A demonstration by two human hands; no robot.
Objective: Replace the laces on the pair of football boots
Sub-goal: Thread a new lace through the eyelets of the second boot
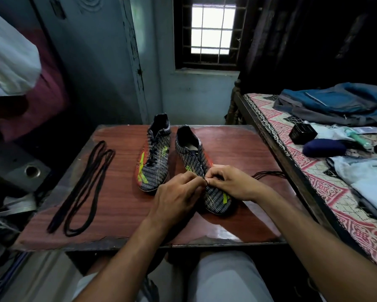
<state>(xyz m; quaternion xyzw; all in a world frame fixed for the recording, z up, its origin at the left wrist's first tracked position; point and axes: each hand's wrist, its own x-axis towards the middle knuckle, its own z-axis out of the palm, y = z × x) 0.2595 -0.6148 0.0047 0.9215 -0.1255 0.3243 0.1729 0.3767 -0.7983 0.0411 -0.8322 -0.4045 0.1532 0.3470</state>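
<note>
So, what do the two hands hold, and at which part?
Both the left hand and right hand pinch the black lace over the right boot, near its lowest eyelets.

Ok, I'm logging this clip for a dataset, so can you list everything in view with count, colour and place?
left boot: one, dark patterned with yellow-green marks, still laced, table centre
right boot: one, same pattern, under the hands
loose laces: a black looped bundle, count unclear, table's left side
lace being worked: one, black, trails right from the hands
table: one, reddish-brown wood
window: one, barred, back wall
bed: one, pink patterned cover, right
backpack: one, blue-grey, on bed
black box: one, on bed
left hand: fingers pinch the lace
right hand: fingers pinch the lace
</note>
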